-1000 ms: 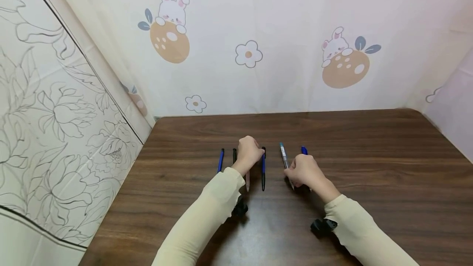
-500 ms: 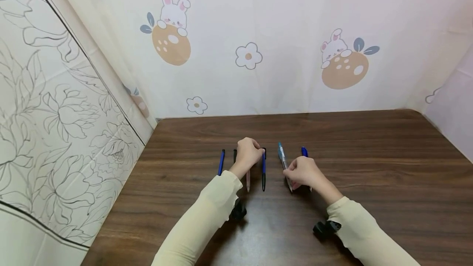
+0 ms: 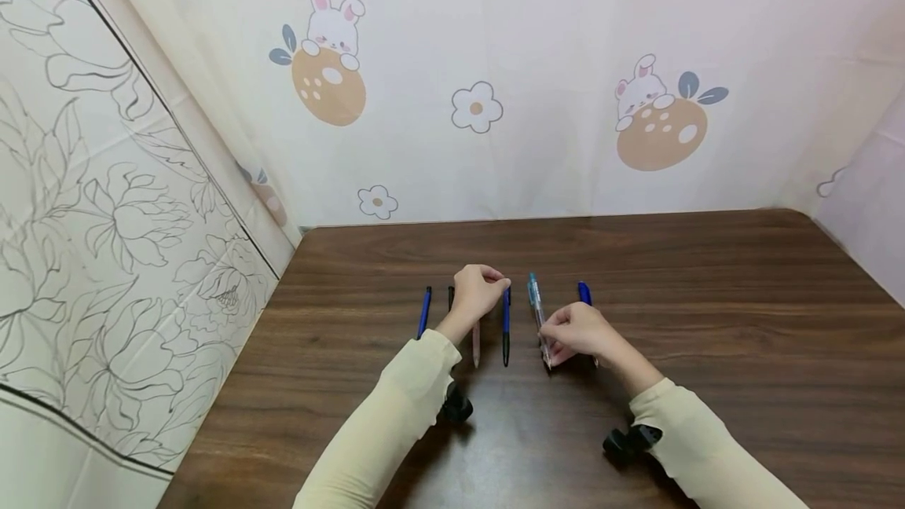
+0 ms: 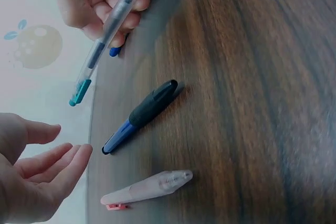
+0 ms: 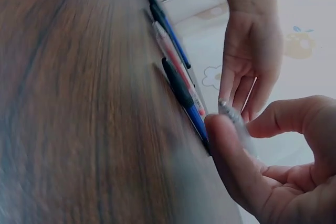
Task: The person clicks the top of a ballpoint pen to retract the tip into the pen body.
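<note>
My right hand (image 3: 576,330) pinches a clear gel pen (image 3: 535,305) with a teal clip, its tip toward me. In the left wrist view that clear pen (image 4: 107,38) is tilted above the tabletop in the fingers. My left hand (image 3: 475,293) is over the far end of a blue pen with a black grip (image 3: 506,340). Seen from the left wrist, this hand (image 4: 39,169) has its thumb and fingers spread with nothing between them, just beyond the blue end of the black-grip pen (image 4: 142,116). A pink pen (image 4: 147,189) lies beside that one, partly hidden under the left hand in the head view.
Left of the pink pen lie a dark pen (image 3: 451,297) and a blue pen (image 3: 424,311), partly covered by the left arm. Another blue pen (image 3: 584,293) is partly behind the right hand. The wooden table (image 3: 742,320) ends at a patterned curtain (image 3: 551,163).
The right hand has carried the clear pen a little to the left, toward the black-grip pen, and its angle has shifted slightly. The left hand has stayed nearly in place.
</note>
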Demonstrator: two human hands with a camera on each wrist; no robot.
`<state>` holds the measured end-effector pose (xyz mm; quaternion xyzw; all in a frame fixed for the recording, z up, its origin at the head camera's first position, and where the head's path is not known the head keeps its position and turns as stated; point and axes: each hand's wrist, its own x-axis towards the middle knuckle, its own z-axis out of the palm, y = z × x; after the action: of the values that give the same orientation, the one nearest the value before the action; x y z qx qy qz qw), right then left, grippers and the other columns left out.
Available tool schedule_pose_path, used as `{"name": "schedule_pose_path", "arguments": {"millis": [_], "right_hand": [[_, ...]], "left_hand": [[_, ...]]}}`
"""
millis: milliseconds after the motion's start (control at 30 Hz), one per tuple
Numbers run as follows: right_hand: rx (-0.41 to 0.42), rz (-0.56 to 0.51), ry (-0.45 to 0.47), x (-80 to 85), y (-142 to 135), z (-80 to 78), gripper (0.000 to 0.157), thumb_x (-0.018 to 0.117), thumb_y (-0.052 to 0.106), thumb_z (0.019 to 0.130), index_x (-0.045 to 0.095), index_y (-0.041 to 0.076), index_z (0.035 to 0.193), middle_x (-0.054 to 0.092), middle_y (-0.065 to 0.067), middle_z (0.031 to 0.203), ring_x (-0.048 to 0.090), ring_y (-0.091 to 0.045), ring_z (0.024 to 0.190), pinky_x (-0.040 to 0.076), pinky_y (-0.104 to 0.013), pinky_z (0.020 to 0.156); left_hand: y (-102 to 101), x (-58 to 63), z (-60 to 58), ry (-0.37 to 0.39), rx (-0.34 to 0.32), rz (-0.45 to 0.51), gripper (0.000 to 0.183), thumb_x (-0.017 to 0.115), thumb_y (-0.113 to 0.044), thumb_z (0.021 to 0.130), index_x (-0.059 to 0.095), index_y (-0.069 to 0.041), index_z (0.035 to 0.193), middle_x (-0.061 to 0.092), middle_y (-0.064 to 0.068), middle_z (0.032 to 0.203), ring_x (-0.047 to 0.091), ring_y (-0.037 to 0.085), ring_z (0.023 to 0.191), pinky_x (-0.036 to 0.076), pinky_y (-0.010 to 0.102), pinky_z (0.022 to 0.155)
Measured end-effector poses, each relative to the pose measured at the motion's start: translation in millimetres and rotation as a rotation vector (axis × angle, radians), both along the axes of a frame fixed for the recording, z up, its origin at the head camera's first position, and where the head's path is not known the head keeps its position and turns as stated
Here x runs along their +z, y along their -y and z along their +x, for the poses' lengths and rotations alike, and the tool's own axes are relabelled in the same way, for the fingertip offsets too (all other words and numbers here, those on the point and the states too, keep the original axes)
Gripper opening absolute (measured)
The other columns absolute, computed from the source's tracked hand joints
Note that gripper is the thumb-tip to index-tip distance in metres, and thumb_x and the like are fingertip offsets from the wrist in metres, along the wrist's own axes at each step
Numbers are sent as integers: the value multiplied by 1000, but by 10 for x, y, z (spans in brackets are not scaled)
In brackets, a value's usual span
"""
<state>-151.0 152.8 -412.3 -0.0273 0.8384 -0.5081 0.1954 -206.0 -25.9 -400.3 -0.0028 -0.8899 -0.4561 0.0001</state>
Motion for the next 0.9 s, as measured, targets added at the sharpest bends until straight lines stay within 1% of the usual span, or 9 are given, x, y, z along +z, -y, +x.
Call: {"name": "schedule_pose_path", "arguments": {"millis": [67,167,300,367,467,533,667,767,900], "right_hand": [[28,-72,30,4,-12,2,28,54,9,89,65,-15,99,69,-6,70,66,-10,57,61,-28,60],[68,-151,67,6,-25,4,31,53,9,92,62,-18,103,70,-6,72,66,-10,60,61,-27,60],[119,-192,93,16,-39,6,34,52,12,94,60,-19,107,71,-5,75,67,-9,62,60,-25,61],[137,-207,104,25,-43,8,36,51,13,94,59,-19,109,72,-5,76,67,-9,64,60,-25,62],[158,-234,118,38,-44,15,38,51,12,94,58,-21,110,72,-5,77,67,-9,65,61,-25,63],[168,-248,122,45,-40,21,38,50,12,94,57,-22,111,71,-6,78,68,-10,66,61,-25,64],[179,-270,125,51,-18,38,39,50,12,94,55,-23,111,71,-6,78,67,-9,66,61,-25,64],[184,-281,129,51,2,54,39,49,11,94,54,-23,111,71,-6,77,67,-9,65,61,-25,64],[189,-286,130,55,20,76,38,48,10,94,54,-24,110,70,-6,76,67,-9,64,61,-24,63]], "left_hand": [[-4,-3,4,50,2,90,15,71,-19,87,75,-5,90,76,10,84,73,19,77,55,19,63],[-4,-12,5,142,7,243,19,68,-18,89,74,-1,95,76,16,91,75,23,81,60,23,69],[-2,-24,-19,249,3,440,23,66,-14,91,70,5,103,72,22,103,74,27,89,61,29,78],[-2,-23,-35,309,7,535,26,65,-13,91,67,7,108,70,25,108,73,29,93,61,30,79],[-9,-23,-59,388,9,648,29,64,-10,92,63,9,113,68,28,111,71,31,98,60,31,82],[-15,-22,-71,424,4,699,30,63,-9,92,62,10,115,67,29,113,70,32,102,60,32,85],[-26,-28,-81,455,-12,752,29,62,-7,92,63,11,115,67,27,114,70,30,103,58,33,88],[-27,-34,-78,480,-4,774,27,62,-7,92,64,10,114,67,26,115,70,28,103,58,33,90],[-29,-37,-82,518,13,819,25,61,-7,93,65,9,112,67,26,116,69,31,105,57,33,91]]}}
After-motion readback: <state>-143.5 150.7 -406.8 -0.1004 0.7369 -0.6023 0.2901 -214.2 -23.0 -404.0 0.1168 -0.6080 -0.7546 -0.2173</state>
